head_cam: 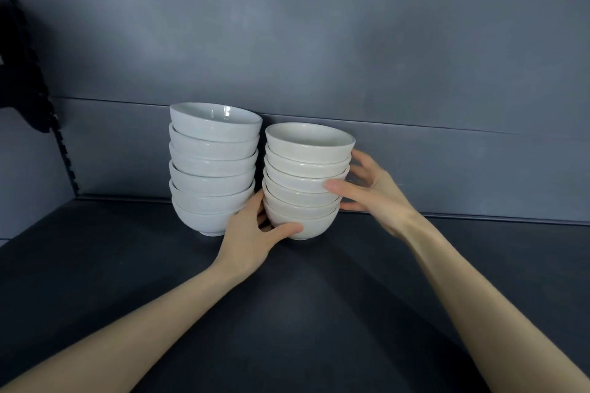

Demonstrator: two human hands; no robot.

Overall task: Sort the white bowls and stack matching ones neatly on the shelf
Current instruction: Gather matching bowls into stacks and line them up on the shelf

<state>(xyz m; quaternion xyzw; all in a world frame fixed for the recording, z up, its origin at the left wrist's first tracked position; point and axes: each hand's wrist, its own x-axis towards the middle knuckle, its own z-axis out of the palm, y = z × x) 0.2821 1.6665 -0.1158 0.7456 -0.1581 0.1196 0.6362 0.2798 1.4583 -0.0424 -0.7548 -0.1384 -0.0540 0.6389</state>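
Item: stack of cream-white ceramic bowls [306,169], standing on the dark grey shelf [127,265], just beside a taller stack of glossy blue-white bowls [212,169]. The left hand [252,233] is gripping its lowest bowl, thumb in front, fingers between the stacks. The right hand [373,191] is clasping its middle bowls.

Bluish-white stack [212,169] stands beside cream stack [306,183], perhaps touching, on the shelf [95,265]

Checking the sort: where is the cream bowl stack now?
Head view: the cream stack stands on the shelf, centre-right, beside the white stack on its left, gripped between left hand and right hand.
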